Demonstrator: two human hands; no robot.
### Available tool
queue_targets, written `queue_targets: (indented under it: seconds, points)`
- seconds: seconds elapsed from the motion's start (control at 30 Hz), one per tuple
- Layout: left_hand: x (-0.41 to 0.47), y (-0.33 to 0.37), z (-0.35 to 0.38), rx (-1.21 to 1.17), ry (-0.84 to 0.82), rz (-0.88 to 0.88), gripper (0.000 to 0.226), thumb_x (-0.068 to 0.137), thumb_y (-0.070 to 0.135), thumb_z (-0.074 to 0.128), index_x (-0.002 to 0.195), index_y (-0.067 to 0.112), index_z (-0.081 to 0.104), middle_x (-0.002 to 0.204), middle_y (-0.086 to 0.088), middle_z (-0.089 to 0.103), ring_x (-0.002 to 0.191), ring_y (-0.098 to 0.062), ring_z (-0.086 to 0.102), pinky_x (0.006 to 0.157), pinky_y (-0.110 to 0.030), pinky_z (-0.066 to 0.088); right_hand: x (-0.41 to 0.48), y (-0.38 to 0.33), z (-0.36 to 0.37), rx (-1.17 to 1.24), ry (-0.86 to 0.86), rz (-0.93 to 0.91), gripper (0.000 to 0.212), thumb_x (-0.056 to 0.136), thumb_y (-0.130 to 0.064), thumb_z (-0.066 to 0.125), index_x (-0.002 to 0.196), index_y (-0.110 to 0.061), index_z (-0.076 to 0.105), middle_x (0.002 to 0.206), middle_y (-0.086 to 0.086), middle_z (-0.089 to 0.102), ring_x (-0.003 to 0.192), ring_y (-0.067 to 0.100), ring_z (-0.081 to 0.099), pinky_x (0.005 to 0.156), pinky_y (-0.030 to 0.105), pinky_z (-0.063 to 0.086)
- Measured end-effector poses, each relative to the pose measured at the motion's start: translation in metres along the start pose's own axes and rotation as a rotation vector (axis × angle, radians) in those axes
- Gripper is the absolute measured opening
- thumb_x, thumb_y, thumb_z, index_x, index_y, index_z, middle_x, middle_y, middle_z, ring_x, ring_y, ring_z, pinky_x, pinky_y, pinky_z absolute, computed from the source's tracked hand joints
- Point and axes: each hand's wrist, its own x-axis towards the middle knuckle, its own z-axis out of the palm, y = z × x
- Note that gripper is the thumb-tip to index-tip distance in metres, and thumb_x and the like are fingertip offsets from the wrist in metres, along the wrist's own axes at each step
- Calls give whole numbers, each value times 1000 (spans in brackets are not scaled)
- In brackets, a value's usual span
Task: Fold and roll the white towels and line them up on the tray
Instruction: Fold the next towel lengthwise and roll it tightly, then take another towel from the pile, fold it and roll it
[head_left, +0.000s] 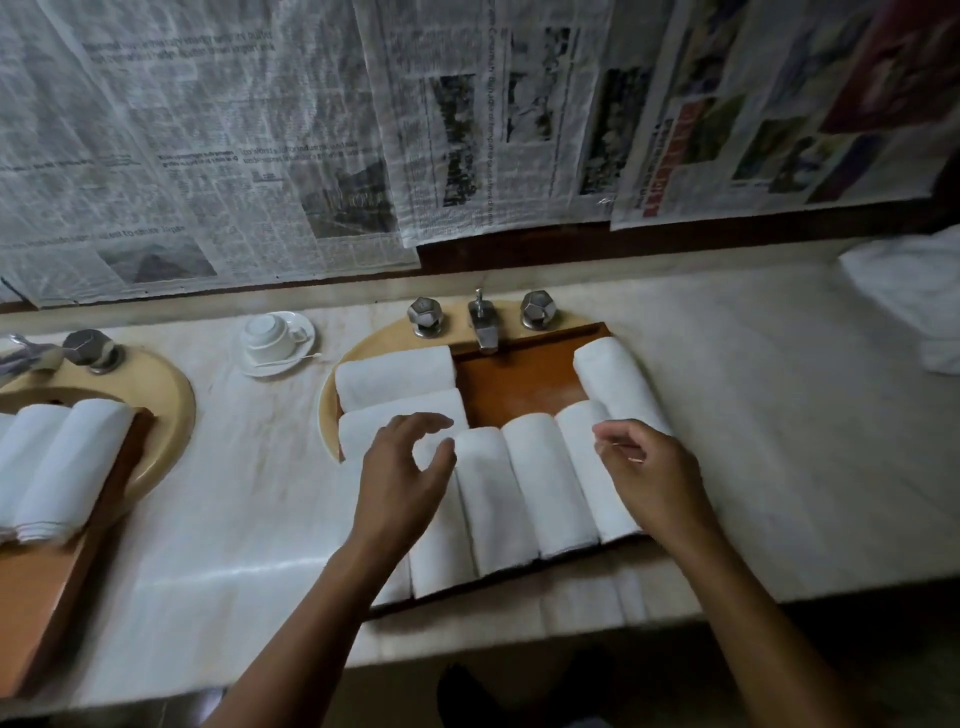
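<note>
I see the left hand (410, 467) and right hand (649, 470) loosely curled, holding nothing (contact unclear), over rolled towels (540, 483) lined on the tray (514, 384).

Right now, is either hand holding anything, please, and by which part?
Nothing is held: the left hand and right hand hover loosely curled over the rolled towels.

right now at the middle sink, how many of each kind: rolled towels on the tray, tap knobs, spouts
rolled white towels on the tray: 7
tap knobs: 2
spout: 1
total: 10
</note>
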Motion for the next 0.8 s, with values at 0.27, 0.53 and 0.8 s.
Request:
queue_targets:
  seconds: [0.27,0.53,0.8]
  points:
    - [-20,81,99,-76,-151,115,18,94,22,70,109,32,72,110,20,70,108,1,63,92,-25,51,-23,62,-113,33,187,81,16,96,-21,66,105,-29,75,104,-14,74,98,5,67,78,17,46]
    - [-58,189,238,-114,-281,193,27,93,39,61,115,29,72,114,16,70,104,0,64,91,-35,56,-41,163,-257,93,322,148,13,97,-25,68,103,-35,75,101,-21,73,96,-1,66,83,26,53]
    - [-77,282,357,-201,-371,181,15,95,22,69,106,30,74,106,13,73,101,-7,67,87,-33,56,-52,252,-372,91,447,205,16,97,-18,67,99,-32,71,98,-14,73,92,5,67,82,27,53]
